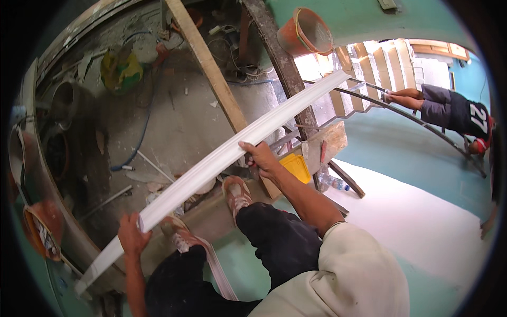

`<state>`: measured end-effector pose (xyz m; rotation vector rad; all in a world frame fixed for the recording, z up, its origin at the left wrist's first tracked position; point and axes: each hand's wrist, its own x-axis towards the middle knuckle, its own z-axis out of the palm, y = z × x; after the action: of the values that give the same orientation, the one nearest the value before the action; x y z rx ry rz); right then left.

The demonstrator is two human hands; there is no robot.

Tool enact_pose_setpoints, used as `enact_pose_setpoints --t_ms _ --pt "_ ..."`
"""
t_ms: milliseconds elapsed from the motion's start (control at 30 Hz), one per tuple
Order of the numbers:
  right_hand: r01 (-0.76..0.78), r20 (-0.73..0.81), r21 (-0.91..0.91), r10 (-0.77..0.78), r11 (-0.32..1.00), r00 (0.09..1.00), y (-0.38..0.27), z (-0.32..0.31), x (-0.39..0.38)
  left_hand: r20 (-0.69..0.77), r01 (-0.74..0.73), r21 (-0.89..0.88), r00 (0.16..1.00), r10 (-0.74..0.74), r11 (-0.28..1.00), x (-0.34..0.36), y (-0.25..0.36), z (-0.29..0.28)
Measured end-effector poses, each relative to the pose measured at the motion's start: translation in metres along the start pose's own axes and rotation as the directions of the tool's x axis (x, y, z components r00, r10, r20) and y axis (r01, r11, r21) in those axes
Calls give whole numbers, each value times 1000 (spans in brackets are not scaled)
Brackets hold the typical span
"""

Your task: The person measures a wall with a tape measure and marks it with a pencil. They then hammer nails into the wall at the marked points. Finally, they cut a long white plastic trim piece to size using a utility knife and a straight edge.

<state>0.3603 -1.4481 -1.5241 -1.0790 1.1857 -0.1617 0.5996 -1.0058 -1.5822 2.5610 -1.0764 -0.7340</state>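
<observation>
A long white moulding strip (195,178) with ridges along its length runs slantwise across the view, from the lower left to the upper right. My left hand (133,235) is closed on it toward its lower left end. Near the middle, my right hand (260,157) grips the same strip by its near edge, thumb on top and the other fingers mostly hidden underneath. Below the strip, my shoes (237,193) stand on a plank (211,208). Another pale ridged strip (217,269) shows beside my left leg.
Wooden beams (208,63) cross above a littered floor with a blue hose (143,138). An orange bucket (304,33) stands at the upper right, a yellow container (296,168) beyond my right hand. Farther right, another person (449,108) is on a ladder (412,117) near stairs (380,63).
</observation>
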Motion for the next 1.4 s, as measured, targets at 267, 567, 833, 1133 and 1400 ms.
enact_pose_setpoints --t_ms 267,567,833,1133,1400 --pt "-89 50 -24 90 996 995 22 -73 40 -236 8 88 972 13 996 23 41 80" --pt "-149 130 224 122 963 984 -19 -196 15 -335 21 160 942 34 987 14 91 126" --pt "280 -286 68 -250 958 925 -78 -340 -126 -338 91 184 941 -24 979 8 95 172" --pt "488 -157 136 -468 862 870 -102 -326 -211 -337 -92 251 925 176 964 -4 116 127" --pt "521 331 540 -736 661 591 -87 -173 -97 -225 -703 -276 710 667 656 67 270 -53"
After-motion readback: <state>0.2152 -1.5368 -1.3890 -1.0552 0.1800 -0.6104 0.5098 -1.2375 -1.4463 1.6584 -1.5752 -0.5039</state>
